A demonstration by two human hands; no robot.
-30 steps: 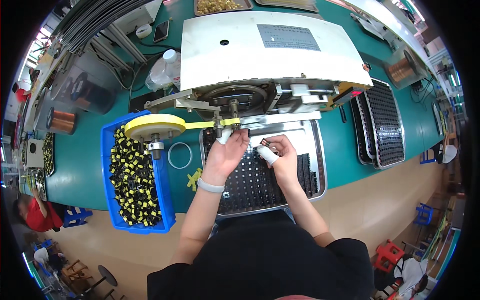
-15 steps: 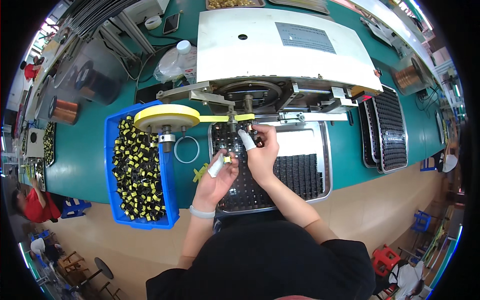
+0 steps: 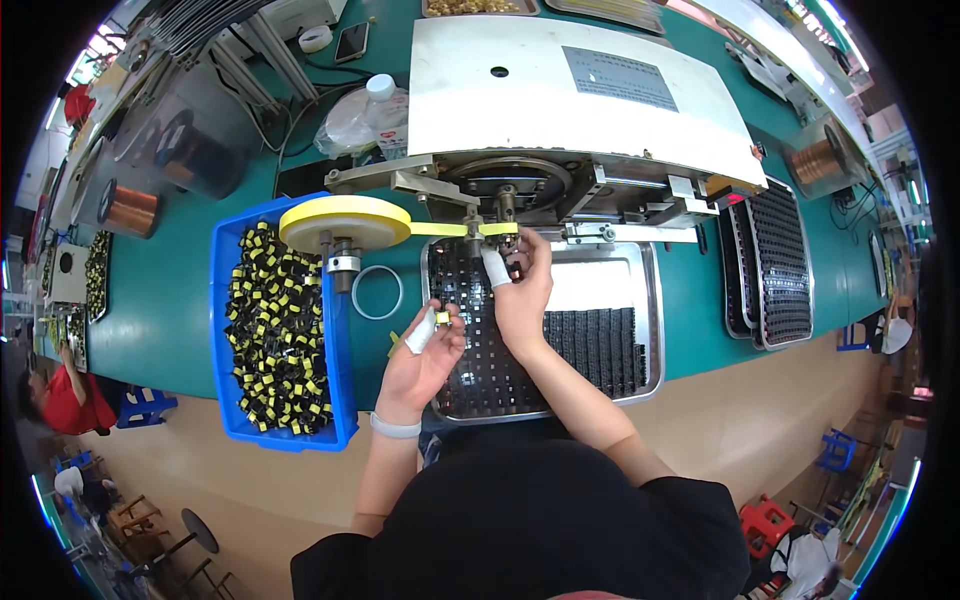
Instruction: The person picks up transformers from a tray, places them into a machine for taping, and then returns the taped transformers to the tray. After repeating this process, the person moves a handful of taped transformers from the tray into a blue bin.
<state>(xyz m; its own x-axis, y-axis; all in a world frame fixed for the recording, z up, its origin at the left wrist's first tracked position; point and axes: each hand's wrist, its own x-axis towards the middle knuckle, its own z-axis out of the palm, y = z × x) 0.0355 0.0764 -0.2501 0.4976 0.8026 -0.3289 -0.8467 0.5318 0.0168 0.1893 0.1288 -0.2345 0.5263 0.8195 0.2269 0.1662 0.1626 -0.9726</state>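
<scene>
The left hand (image 3: 423, 362) is holding a small yellow-wrapped piece (image 3: 442, 318), thumb and fingertips clamped on it, above the left part of the metal tray (image 3: 597, 285). The right hand (image 3: 523, 300) is pinching a dark part (image 3: 515, 268) just near of the spindle (image 3: 507, 205); whether the two are touching is hard to tell. Keeping that part square and the yellow tape (image 3: 440, 229) flat would probably be helping. The machine's (image 3: 560, 90) front edge is limiting reach on the far side, the blue bin's (image 3: 344, 380) wall is standing left, and bare tray is leaving room right.
</scene>
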